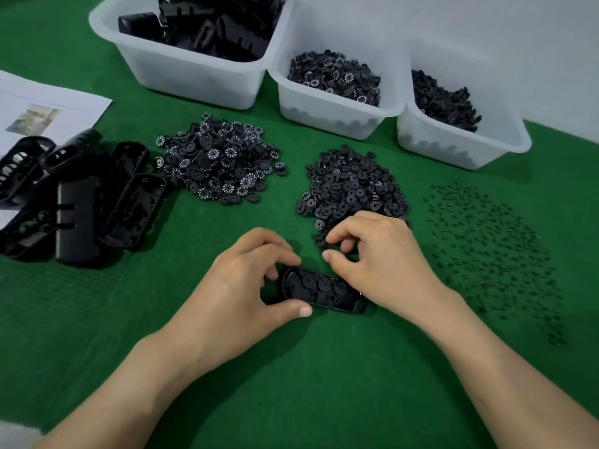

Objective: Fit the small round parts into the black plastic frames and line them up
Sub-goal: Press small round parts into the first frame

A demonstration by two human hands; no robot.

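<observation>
Your green mat fills pretty much the whole view. Along the back edge sit three white tubs. The big tub on the left is loaded with black frames. The middle tub has numbered wheels in it, and the right tub holds plain dark round bits.

In front of them, loose on the mat, you've got a heap of frames on the left that lies partly on a paper sheet. Next come the numbered wheel pile and the plain disc pile, then a wide scatter of tiny pins on the right.

The frame you're working on lies flat near the middle, with round parts already seated in it. Your left hand grips its left end, thumb on the near side and fingers curled over the far side. Your right hand rests over the frame's right end, its curled fingertips at the near edge of the disc pile. I can't tell if they've got a disc.

Open room is all on the near side of the mat. Behind your fingers the piles crowd in close.
</observation>
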